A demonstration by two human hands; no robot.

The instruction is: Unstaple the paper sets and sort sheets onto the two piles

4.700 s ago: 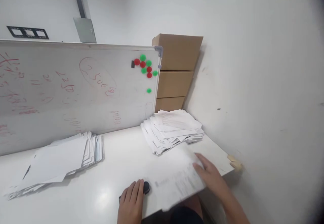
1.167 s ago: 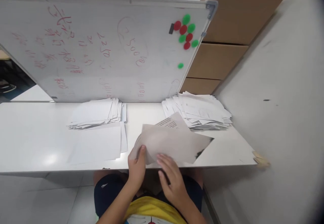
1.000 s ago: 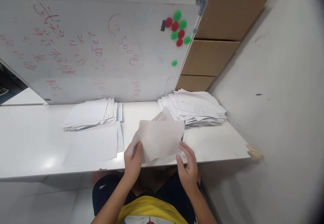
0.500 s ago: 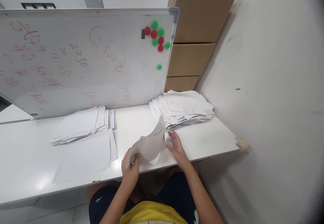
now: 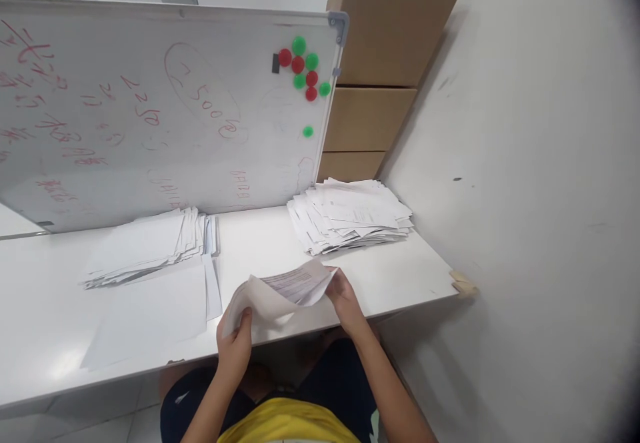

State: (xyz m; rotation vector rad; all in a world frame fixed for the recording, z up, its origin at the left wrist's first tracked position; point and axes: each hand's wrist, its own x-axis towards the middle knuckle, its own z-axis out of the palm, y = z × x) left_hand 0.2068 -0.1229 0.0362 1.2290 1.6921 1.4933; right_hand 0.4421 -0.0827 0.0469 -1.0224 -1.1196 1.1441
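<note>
Between my hands, above the front edge of the white table, are bent sheets of paper (image 5: 295, 286) with printed lines on the inner face. My left hand (image 5: 235, 339) is closed on their left end, thumb on top. My right hand (image 5: 345, 299) grips the right end near a corner, its fingers partly hidden behind the paper. Beyond my right hand lies a thick, uneven paper stack (image 5: 357, 209). To the left of my left hand are loose blank sheets (image 5: 155, 309) and, behind them, another paper stack (image 5: 145, 239).
A whiteboard (image 5: 200, 156) with red writing and round magnets stands along the back of the table (image 5: 255, 236). Cardboard boxes (image 5: 370, 119) are piled behind its right end. A wall (image 5: 525, 229) bounds the right side, and a tan piece (image 5: 465, 283) sits at the table's right corner.
My right hand has closed on the right end of the papers, which it was beside before. The papers have lowered and opened, showing their printed side. The view has shifted slightly right.
</note>
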